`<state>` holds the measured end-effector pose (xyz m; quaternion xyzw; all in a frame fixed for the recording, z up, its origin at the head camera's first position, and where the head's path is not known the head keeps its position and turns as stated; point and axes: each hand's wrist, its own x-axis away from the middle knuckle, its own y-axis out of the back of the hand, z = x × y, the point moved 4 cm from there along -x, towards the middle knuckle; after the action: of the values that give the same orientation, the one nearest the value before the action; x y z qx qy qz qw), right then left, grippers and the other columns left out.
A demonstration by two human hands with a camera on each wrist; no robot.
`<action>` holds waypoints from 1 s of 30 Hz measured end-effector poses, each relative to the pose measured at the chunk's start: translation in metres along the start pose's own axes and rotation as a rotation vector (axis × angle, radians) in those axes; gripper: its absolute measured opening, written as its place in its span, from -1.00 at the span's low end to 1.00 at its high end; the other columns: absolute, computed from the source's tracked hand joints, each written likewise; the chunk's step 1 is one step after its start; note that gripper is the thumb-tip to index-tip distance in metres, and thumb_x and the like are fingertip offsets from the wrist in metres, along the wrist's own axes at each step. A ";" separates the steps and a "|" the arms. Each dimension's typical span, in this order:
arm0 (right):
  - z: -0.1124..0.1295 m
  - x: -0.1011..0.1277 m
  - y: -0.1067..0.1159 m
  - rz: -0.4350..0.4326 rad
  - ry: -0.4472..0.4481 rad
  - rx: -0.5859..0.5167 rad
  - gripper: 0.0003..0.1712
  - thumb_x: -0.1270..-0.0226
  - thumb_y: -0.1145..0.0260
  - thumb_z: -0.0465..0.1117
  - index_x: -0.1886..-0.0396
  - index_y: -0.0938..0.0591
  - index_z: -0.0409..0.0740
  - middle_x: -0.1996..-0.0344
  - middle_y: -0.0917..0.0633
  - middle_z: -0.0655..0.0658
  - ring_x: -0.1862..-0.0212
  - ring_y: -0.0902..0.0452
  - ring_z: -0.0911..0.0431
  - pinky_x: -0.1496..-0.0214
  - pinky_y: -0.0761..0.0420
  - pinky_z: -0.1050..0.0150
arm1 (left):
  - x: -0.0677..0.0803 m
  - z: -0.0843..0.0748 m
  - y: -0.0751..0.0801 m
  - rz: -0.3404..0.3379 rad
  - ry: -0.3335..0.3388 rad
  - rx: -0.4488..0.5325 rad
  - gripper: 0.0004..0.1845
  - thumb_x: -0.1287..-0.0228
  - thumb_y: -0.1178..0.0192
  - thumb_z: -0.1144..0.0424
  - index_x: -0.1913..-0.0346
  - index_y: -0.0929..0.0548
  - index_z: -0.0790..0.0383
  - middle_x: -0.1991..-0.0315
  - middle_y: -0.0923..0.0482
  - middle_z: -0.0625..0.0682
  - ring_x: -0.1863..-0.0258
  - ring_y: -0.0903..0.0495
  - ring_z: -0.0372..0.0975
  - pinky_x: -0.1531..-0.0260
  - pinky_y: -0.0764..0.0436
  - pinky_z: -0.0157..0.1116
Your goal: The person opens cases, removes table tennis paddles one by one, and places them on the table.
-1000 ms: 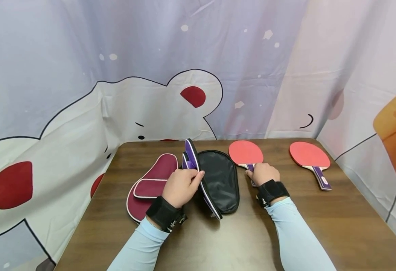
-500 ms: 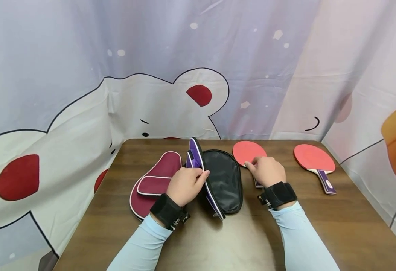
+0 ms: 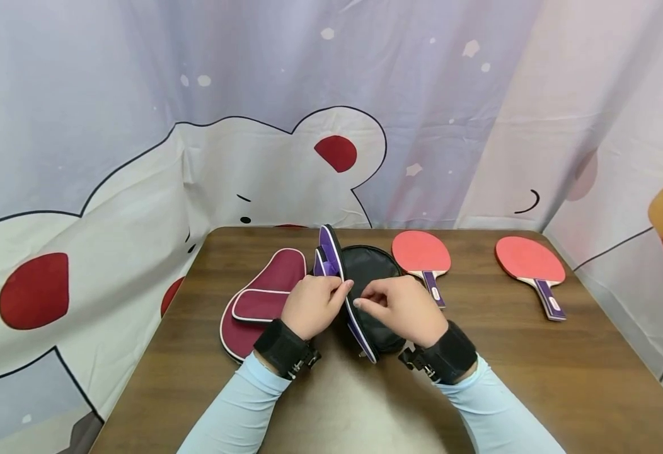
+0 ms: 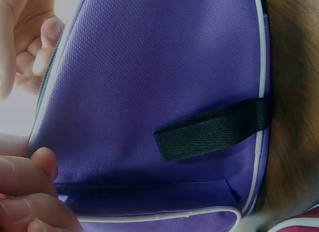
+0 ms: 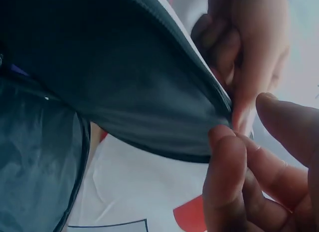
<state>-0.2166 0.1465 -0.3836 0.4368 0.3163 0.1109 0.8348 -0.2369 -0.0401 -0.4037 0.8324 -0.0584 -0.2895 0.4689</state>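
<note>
A printed curtain (image 3: 138,157) with a bear drawing hangs behind and around a brown wooden surface (image 3: 536,378). On the surface, left of centre, lies a maroon case (image 3: 263,296), flat, with a smaller pocket panel on top. Just to its right a purple case (image 3: 331,265) stands open, its purple lid raised on edge and its black lining (image 3: 374,268) facing right; the wrist view of the lid shows white piping along the rim and a black strap (image 4: 214,129) across the fabric. Two red paddles lie further right: the near paddle (image 3: 421,252) just beside the open case, its handle pointing toward the person, and the far paddle (image 3: 530,260) well apart, near the right edge. The left hand (image 3: 311,306) has its grip clamped on the lid's rim, fingers curled round it about halfway along. The right hand (image 3: 402,309) sits over the black lining, its thumb and fingertips brought together at the same rim, right next to the left hand's fingers; the right wrist view shows them pinching the lid's edge. Both wrists wear black straps over pale blue sleeves.
</note>
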 end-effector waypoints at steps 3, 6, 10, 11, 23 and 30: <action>0.003 0.000 -0.007 0.007 -0.001 0.002 -0.84 -0.40 -0.62 -0.05 0.37 -0.82 0.11 0.55 -0.64 0.33 0.48 -0.52 0.43 0.36 -0.60 0.32 | 0.000 0.000 0.000 0.001 0.003 0.003 -0.48 -0.68 -0.24 0.04 0.60 -0.50 -0.04 0.72 -0.27 -0.19 0.70 -0.36 -0.31 0.63 -0.31 -0.32; 0.005 0.001 -0.013 0.006 0.002 0.009 -0.81 -0.37 -0.64 -0.05 0.42 -0.80 0.13 0.57 -0.65 0.33 0.49 -0.53 0.45 0.38 -0.58 0.33 | 0.000 0.001 0.000 0.008 0.008 0.005 -0.48 -0.68 -0.24 0.03 0.61 -0.49 -0.04 0.72 -0.26 -0.21 0.71 -0.35 -0.32 0.64 -0.30 -0.33; 0.006 0.001 -0.019 -0.012 0.009 0.033 -0.77 -0.33 -0.67 -0.08 0.47 -0.77 0.13 0.58 -0.67 0.31 0.50 -0.53 0.46 0.41 -0.57 0.34 | 0.000 0.001 0.000 0.009 0.007 0.005 -0.47 -0.68 -0.24 0.02 0.61 -0.48 -0.04 0.72 -0.24 -0.21 0.71 -0.34 -0.32 0.64 -0.29 -0.34; 0.006 0.001 -0.020 -0.014 0.009 0.034 -0.77 -0.32 -0.67 -0.09 0.47 -0.76 0.13 0.57 -0.67 0.30 0.49 -0.54 0.46 0.41 -0.57 0.34 | -0.001 0.001 0.000 0.008 0.006 0.005 -0.47 -0.68 -0.24 0.02 0.61 -0.49 -0.04 0.72 -0.24 -0.22 0.71 -0.34 -0.32 0.63 -0.29 -0.33; 0.007 0.002 -0.024 -0.007 0.009 0.059 -0.74 -0.32 -0.65 -0.16 0.48 -0.71 0.08 0.59 -0.61 0.27 0.51 -0.47 0.40 0.43 -0.52 0.34 | 0.000 0.000 0.000 0.008 0.008 0.007 -0.49 -0.68 -0.24 0.00 0.59 -0.51 -0.05 0.72 -0.29 -0.20 0.70 -0.37 -0.31 0.64 -0.32 -0.32; 0.002 0.001 -0.020 0.002 -0.032 0.071 -0.75 -0.29 -0.63 -0.18 0.50 -0.70 0.08 0.62 -0.58 0.27 0.53 -0.46 0.39 0.44 -0.51 0.32 | 0.000 -0.002 0.000 0.014 -0.001 0.034 -0.46 -0.73 -0.17 -0.01 0.59 -0.48 -0.04 0.71 -0.27 -0.19 0.69 -0.35 -0.31 0.63 -0.30 -0.32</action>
<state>-0.2165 0.1337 -0.3996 0.4683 0.3061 0.0935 0.8236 -0.2357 -0.0384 -0.4033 0.8397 -0.0695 -0.2856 0.4567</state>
